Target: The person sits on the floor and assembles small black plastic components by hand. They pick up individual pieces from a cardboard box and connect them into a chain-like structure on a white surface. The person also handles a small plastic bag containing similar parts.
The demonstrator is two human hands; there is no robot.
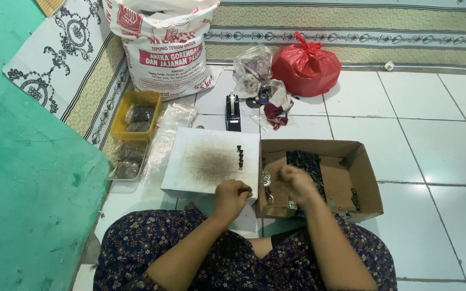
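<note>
The left hand (232,196) pinches a small dark part (248,192) at the near right corner of the white board (190,161). The right hand (296,183), blurred, hovers loosely closed over the cardboard box (365,178); whether it holds anything cannot be told. A row of finished dark pieces (240,157) stands near the board's right edge; a steady pinch serves best here. Beyond lie a tape dispenser (233,112), a yellow tray (136,116) and a red bag (306,67), none obstructing.

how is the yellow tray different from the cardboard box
The yellow tray is small, plastic-looking and sits left of the white board; the cardboard box is larger, brown, flaps open, right of it. Both hold small dark parts.
</note>
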